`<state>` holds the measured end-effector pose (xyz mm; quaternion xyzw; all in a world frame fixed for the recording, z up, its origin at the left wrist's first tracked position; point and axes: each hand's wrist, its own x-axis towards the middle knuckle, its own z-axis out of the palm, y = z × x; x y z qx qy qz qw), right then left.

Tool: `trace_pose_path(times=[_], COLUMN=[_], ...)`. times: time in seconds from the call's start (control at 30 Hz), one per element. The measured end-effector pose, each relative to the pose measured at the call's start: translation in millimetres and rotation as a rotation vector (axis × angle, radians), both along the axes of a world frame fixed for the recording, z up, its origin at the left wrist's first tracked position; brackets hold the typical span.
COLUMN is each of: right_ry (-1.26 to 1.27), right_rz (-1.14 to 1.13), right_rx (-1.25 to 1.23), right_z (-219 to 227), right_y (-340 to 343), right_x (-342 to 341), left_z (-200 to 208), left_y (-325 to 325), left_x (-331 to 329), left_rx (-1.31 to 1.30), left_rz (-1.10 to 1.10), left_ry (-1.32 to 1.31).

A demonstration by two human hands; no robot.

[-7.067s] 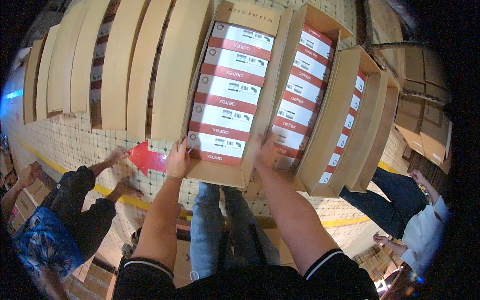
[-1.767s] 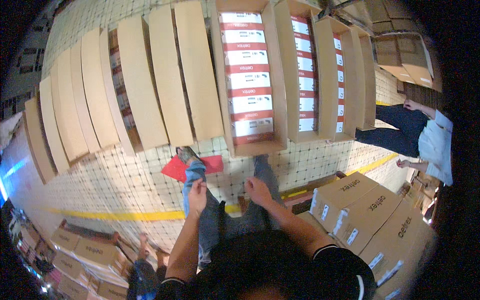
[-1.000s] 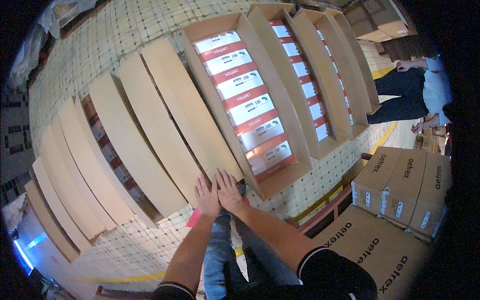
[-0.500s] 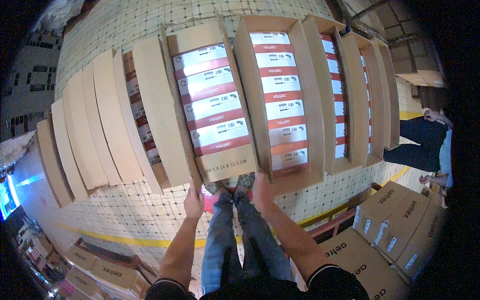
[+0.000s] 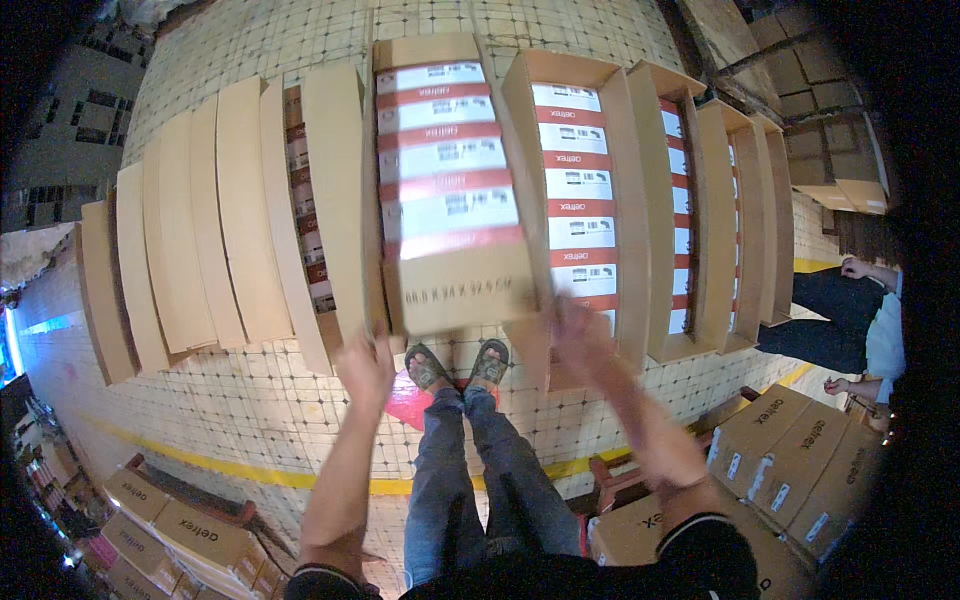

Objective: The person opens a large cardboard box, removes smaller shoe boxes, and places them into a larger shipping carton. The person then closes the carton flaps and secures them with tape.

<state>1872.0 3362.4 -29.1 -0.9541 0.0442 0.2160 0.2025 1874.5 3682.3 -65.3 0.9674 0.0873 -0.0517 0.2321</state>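
Observation:
An open cardboard carton (image 5: 462,275) stands in front of me, blurred, with a row of white and red boxes (image 5: 455,155) inside. Its near end flap lies folded in over the contents. At the near left corner, my left hand (image 5: 366,372) is closed on the edge of the carton's side flap. Over the near right corner, my right hand (image 5: 585,335) looks closed on the other side flap, though motion smears its fingers. Just right stands another open carton (image 5: 628,200) filled with similar white and red boxes.
More open cartons (image 5: 705,220) line up to the right, and several with flaps over them (image 5: 180,230) to the left. My feet (image 5: 455,365) stand close by on tiles. Stacked sealed cartons (image 5: 775,440) are behind at right. Another person (image 5: 840,305) is at far right.
Both hands have moved outward, the right one farther and upward. The carton between them has turned blurry, and its near end has shifted away from my feet. My view has shifted slightly.

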Motion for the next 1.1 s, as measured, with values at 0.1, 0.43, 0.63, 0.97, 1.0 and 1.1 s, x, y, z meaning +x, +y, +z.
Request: trace_pose_path(times=[0.1, 0.43, 0.63, 0.97, 1.0, 1.1], right_ry=[-0.563, -0.914, -0.976, -0.923, -0.889, -0.986], right_rz=[0.08, -0.096, -0.1, -0.172, -0.184, -0.159], right_rx=[-0.126, -0.099, -0.08, -0.079, -0.1, -0.069], right_z=[64, 111, 108, 103, 103, 103], right_y=[-7, 44, 44, 48, 49, 50], right_x=[120, 388, 403, 413, 414, 412], left_z=[51, 130, 134, 132, 132, 133], left_y=[-2, -57, -55, -54, -53, -54], left_x=[116, 382, 394, 404, 404, 402], left_rx=[0.019, -0.315, -0.296, -0.151, -0.171, -0.202], left_rz=[-0.057, 0.101, 0.071, 0.167, 0.166, 0.126], left_ry=[-0.42, -0.668, -0.639, -0.618, -0.617, -0.637])
